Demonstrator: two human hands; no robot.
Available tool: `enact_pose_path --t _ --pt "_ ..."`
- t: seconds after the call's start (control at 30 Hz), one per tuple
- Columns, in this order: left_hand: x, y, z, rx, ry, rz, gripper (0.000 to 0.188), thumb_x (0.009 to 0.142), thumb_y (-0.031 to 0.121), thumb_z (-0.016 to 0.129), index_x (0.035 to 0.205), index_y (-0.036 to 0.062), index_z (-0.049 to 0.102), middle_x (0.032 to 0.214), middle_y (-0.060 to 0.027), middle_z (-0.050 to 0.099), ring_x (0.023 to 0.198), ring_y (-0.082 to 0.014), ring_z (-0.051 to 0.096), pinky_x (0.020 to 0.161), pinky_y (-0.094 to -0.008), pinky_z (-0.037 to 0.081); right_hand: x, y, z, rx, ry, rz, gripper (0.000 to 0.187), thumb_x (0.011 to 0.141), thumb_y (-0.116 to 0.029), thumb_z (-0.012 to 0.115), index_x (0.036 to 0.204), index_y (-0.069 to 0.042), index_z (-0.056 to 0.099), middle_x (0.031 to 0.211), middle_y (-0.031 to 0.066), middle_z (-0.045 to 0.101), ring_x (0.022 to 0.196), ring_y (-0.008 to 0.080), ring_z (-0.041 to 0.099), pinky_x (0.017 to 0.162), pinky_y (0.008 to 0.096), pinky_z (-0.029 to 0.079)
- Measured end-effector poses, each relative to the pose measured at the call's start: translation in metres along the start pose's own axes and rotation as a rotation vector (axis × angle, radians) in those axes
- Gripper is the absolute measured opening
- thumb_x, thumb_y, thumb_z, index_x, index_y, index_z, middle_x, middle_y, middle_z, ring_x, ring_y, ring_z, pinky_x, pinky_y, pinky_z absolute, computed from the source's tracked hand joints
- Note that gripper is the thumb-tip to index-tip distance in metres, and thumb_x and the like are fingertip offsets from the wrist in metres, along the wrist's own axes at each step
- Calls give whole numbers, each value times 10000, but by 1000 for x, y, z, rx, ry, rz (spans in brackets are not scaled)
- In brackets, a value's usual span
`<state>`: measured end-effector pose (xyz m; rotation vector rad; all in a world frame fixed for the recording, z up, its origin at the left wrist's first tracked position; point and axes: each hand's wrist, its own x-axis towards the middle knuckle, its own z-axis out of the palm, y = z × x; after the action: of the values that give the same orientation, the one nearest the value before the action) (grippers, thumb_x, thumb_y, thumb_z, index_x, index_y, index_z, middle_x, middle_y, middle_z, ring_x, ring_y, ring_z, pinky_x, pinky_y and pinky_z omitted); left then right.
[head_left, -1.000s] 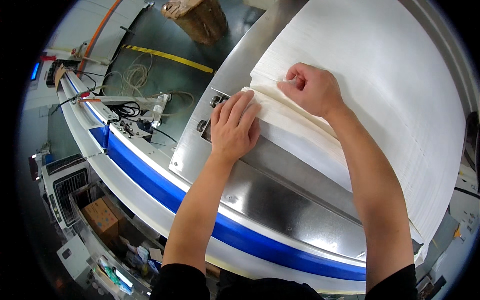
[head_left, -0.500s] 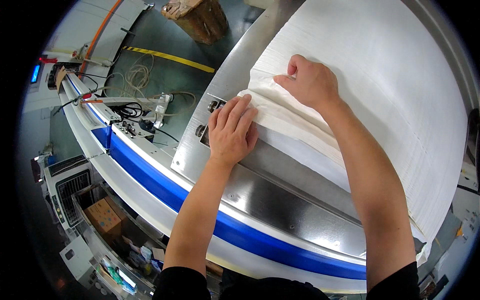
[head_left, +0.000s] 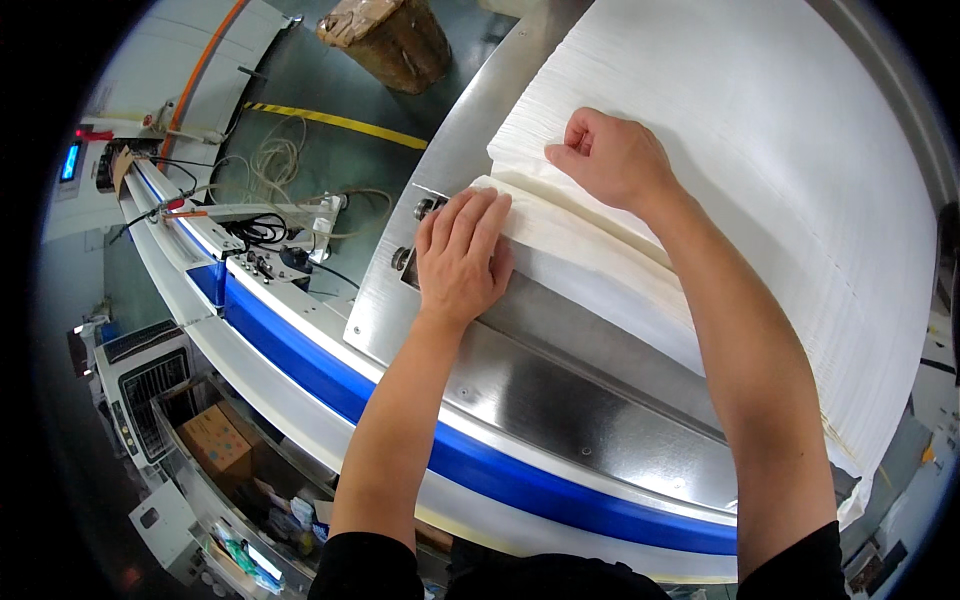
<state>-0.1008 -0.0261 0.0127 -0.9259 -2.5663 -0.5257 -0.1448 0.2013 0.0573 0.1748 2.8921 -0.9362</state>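
Note:
A large stack of thin white folded sheets (head_left: 760, 160) lies on the metal table. Its front bundle (head_left: 590, 235) stands a little apart, leaving a narrow gap along the fold. My left hand (head_left: 462, 250) rests on the left end of that bundle, fingers outstretched side by side and thumb nearby. What lies under the palm is hidden. Above the stack, just behind the gap, my right hand (head_left: 618, 160) is curled with the thumb against the bent fingers. Nothing shows in it.
Two round metal knobs (head_left: 402, 259) sit left of my left hand. A blue strip (head_left: 480, 470) edges the table's near side. Beyond are coiled hoses (head_left: 275, 160), a brown bin (head_left: 390, 45) and yellow-black floor tape (head_left: 340, 122). A cardboard box (head_left: 215, 440) lies lower left.
The crumpled sheet edge near my right fingers now lies flatter, and the gap behind the front bundle shows more clearly. My right hand has let go of the sheet; my left hand stays nearly in place.

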Motion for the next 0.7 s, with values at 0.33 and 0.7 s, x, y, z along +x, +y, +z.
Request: enact_pose_path --t 0.33,0.7 --pt "19 -2 9 51 5 36 478 752 150 642 1224 196 593 1228 -38 575 1193 -245 513 1004 -433 344 -5 -2 0 124 0 -3 276 822 -368 648 863 -96 647 815 91 694 777 288 664 736 400 524" --pt "64 -13 -29 115 -513 453 457 618 102 708 1064 122 615 1234 -63 566 1176 -248 525 1001 -443 373 -203 44 0 -131 459 -42 201 845 -216 637 952 -48 609 944 123 641 875 306 625 792 417 496"
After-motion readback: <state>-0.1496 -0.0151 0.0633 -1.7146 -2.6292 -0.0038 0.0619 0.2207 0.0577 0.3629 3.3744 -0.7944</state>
